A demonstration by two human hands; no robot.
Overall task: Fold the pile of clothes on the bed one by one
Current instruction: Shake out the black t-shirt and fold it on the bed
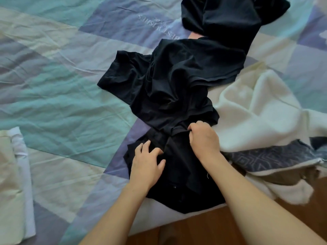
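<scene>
A crumpled black garment [169,89] lies stretched across the middle of the bed, its near end hanging over the bed's front edge. My right hand [203,137] is clenched on a fold of this black cloth near its lower part. My left hand [146,161] rests flat on the same garment just to the left, fingers spread, holding nothing. Another dark garment [230,16] lies bunched at the top of the view, touching the first one. A cream-white fleece garment [256,117] sits to the right.
A patchwork sheet [62,96] in teal, lilac and cream covers the bed. Folded pale cloth [14,183] lies at the left edge. A dark patterned fabric [272,158] and a brown piece lie at the right. Wooden floor [203,230] shows below the bed's edge.
</scene>
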